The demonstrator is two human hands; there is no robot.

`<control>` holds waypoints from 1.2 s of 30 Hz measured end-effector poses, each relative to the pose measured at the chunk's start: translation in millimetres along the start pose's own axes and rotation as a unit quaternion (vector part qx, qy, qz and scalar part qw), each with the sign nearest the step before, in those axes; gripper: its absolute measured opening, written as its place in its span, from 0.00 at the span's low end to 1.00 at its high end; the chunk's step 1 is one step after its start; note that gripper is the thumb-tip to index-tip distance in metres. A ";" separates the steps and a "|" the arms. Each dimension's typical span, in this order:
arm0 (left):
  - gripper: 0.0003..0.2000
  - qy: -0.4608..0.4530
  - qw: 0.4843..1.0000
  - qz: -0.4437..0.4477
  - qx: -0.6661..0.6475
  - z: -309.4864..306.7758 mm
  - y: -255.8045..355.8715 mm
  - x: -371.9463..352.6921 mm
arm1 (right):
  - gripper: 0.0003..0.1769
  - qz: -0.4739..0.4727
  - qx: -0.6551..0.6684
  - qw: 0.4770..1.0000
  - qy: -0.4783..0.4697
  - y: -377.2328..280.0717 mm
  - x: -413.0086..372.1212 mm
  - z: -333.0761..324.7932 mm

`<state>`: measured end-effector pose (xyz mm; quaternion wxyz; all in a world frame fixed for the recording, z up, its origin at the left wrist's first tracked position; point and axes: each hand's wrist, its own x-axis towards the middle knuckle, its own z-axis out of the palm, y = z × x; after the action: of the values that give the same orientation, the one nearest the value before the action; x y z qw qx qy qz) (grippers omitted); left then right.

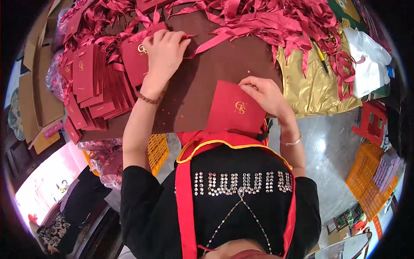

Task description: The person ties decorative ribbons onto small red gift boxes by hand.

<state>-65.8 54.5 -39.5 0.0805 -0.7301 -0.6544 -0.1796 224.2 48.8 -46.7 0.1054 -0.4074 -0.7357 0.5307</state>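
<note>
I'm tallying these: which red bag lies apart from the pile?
The bag under the right hand, alone at the table's near edge; the rest overlap in the pile by the left hand.

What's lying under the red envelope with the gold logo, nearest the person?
The red envelope lies on the brown board, at the board's near edge. The right hand touches its far corner. Whatever is directly beneath the envelope is covered, so it cannot be seen.

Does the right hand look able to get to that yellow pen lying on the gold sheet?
Probably yes. The right hand rests on a red bag beside the gold sheet, and the yellow pen lies uncovered on it, though red ribbons crowd its far end.
</note>
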 end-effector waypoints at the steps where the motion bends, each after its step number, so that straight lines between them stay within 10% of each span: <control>1: 0.09 -0.015 0.997 0.023 0.070 5.4 3.1 0.6 | 0.12 -0.004 -0.017 1.000 0.001 1.1 0.5 0.5; 10: 0.06 -0.041 0.983 0.029 0.178 28.9 1.7 11.8 | 0.14 0.014 -0.109 0.994 -0.024 -16.5 3.1 3.2; 13: 0.05 -0.034 0.976 -0.105 -0.188 12.3 5.6 9.7 | 0.14 0.007 -0.111 0.993 -0.037 -16.8 7.8 2.4; 16: 0.09 0.020 0.711 -0.188 -0.677 -26.7 -8.5 4.3 | 0.14 0.011 -0.040 0.997 -0.057 -11.7 9.0 1.8; 20: 0.08 0.073 0.471 -0.112 -0.872 -117.2 -20.6 -12.6 | 0.15 0.022 0.035 0.996 -0.080 -4.4 12.2 2.7; 23: 0.07 0.072 0.482 -0.077 -0.870 -150.0 -9.2 -25.0 | 0.16 0.036 0.024 0.995 -0.086 -7.5 12.7 0.8; 26: 0.06 0.021 0.799 -0.230 -0.555 -142.9 43.8 -26.4 | 0.16 0.040 0.024 0.996 -0.074 -8.1 11.5 2.1; 29: 0.09 -0.261 0.808 -0.273 -0.451 -100.1 74.7 -30.8 | 0.16 0.048 0.020 0.996 -0.070 -10.6 10.1 2.0; 31: 0.09 -0.155 0.912 -0.049 -0.377 -41.2 77.4 -61.6 | 0.16 0.048 0.020 0.996 -0.067 -10.0 9.2 2.3; 36: 0.07 -0.123 0.924 -0.082 -0.353 -18.3 94.8 -80.2 | 0.17 0.064 0.029 0.996 -0.060 -8.5 7.0 3.0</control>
<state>18.2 -38.6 -41.0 -0.2787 -0.6717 -0.6107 -0.3135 213.8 50.9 -42.5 0.0390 -0.4182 -0.6972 0.5809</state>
